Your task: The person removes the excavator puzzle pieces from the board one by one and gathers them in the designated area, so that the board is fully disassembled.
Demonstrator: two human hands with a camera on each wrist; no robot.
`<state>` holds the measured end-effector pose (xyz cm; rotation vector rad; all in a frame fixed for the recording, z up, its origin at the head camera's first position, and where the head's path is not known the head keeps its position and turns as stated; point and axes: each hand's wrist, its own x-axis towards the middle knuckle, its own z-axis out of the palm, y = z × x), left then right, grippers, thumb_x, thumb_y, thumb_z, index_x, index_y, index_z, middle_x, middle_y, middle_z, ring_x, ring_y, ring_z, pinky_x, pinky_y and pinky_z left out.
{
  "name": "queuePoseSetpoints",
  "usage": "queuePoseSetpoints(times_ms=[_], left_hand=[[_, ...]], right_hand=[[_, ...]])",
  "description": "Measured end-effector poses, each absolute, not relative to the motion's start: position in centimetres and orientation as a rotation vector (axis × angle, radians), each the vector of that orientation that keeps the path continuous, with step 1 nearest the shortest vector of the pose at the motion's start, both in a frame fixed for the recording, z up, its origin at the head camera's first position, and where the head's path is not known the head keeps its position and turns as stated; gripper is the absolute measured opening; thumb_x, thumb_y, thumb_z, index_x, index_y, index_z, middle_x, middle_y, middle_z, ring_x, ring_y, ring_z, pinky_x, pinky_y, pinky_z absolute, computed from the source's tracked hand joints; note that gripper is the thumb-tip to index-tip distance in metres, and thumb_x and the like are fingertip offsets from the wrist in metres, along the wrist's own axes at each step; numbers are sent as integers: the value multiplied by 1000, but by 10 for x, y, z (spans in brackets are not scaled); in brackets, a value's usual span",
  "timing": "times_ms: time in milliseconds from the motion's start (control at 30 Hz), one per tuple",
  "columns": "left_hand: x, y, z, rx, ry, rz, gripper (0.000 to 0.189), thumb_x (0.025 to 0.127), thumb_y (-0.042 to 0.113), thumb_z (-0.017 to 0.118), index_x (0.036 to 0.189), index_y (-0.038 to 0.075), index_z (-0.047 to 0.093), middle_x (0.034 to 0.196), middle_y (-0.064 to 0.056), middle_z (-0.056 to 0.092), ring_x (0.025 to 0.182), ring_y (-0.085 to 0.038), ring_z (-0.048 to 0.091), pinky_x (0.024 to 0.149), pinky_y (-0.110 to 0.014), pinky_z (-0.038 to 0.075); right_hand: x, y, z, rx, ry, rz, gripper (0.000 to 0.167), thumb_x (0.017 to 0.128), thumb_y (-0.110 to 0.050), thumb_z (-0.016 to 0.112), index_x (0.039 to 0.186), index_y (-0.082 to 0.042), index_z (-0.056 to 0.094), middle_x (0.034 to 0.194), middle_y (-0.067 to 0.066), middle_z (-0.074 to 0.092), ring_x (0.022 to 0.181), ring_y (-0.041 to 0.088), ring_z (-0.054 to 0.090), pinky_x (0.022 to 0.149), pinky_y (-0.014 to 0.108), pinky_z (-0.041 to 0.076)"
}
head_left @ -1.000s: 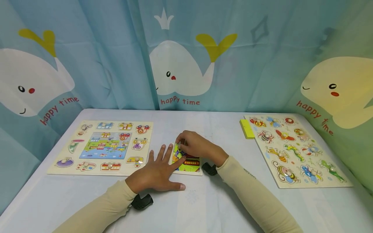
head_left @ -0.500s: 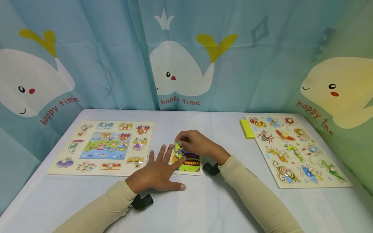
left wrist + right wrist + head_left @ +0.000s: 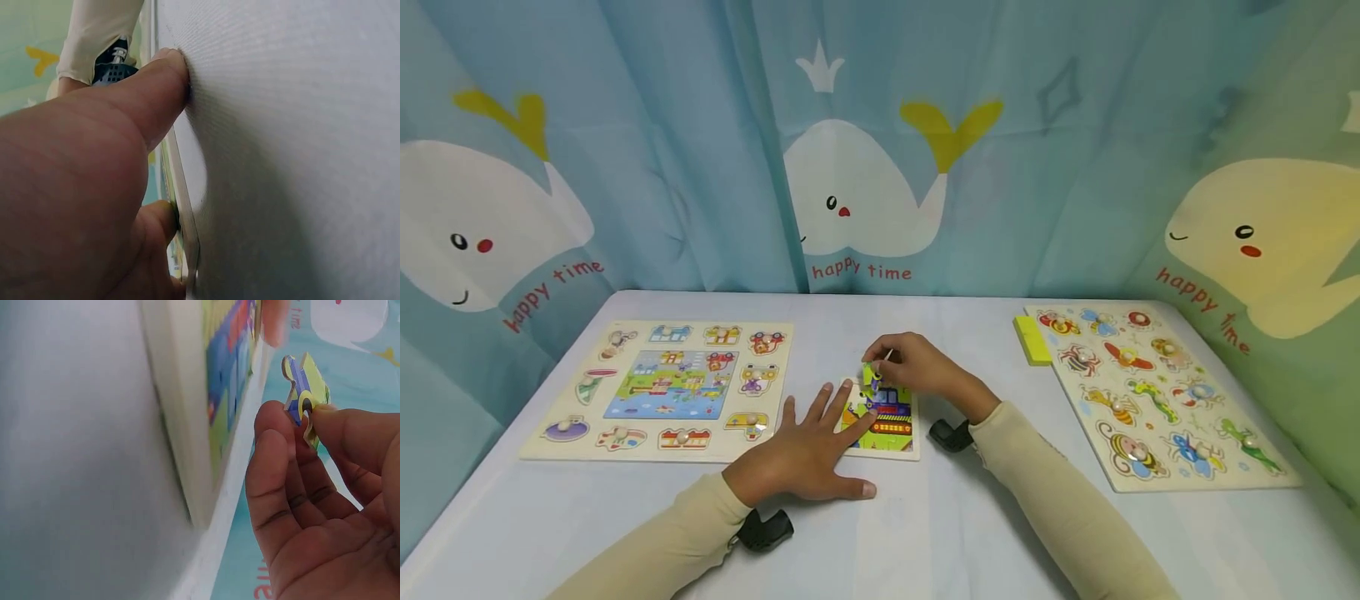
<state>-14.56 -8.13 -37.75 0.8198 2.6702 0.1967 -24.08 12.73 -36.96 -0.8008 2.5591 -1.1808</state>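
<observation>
My right hand [image 3: 919,367] pinches a jigsaw piece [image 3: 304,387] between thumb and fingers, raised over the top of a small jigsaw puzzle [image 3: 893,423]. The piece is green with purple and yellow printing and a knobbed edge. Below it the puzzle shows a purple and orange vehicle on a green ground inside a pale frame. My left hand [image 3: 808,457] lies with its fingers spread, the index finger reaching onto the puzzle's left part. In the left wrist view, the left thumb [image 3: 164,78] is on the table, beside the frame's edge.
A wooden knob puzzle [image 3: 580,446] with a town picture lies to the left. On the right is another knob puzzle [image 3: 1217,475] with insects, a yellow block [image 3: 1033,340] against its corner. A blue whale-print curtain [image 3: 1000,233] stands behind the table.
The right hand has lifted the jigsaw piece off the puzzle's upper left and moved slightly right. The left hand stays in place. The head view has tilted up a little.
</observation>
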Motion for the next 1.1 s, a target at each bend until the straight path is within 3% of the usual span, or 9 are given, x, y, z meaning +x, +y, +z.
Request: queuePoseSetpoints(times_ms=[367, 633, 900, 1100], left_hand=[[-143, -82, -378, 828, 2687, 170, 92, 81, 76, 52, 156, 30, 24, 163, -5, 0, 146, -37, -6, 103, -73, 4], [-145, -82, -377, 841, 2651, 233, 87, 85, 71, 53, 156, 29, 25, 163, -9, 1, 146, -38, -6, 104, -71, 2], [-149, -80, -374, 852, 2655, 350, 76, 90, 61, 55, 153, 24, 33, 161, -14, 12, 145, -42, 2, 107, -67, -3], [-151, -73, -371, 860, 2640, 440, 80, 89, 61, 57, 155, 29, 26, 161, -15, -11, 145, -36, -14, 109, -64, 2]], right_hand=[[-242, 148, -365, -700, 2627, -1148, 12, 95, -5, 60, 103, -5, 69, 94, 4, 64, 74, 16, 59, 68, 28, 52], [-240, 176, -364, -644, 2618, -1144, 13, 94, -1, 60, 103, 1, 69, 91, 7, 65, 69, 16, 59, 63, 29, 51], [-238, 197, -367, -587, 2595, -1118, 11, 93, 1, 61, 101, 3, 68, 86, 7, 64, 65, 15, 58, 61, 28, 50], [-239, 203, -369, -612, 2580, -1114, 12, 93, 0, 61, 101, 4, 69, 82, 5, 65, 63, 15, 59, 59, 30, 51]])
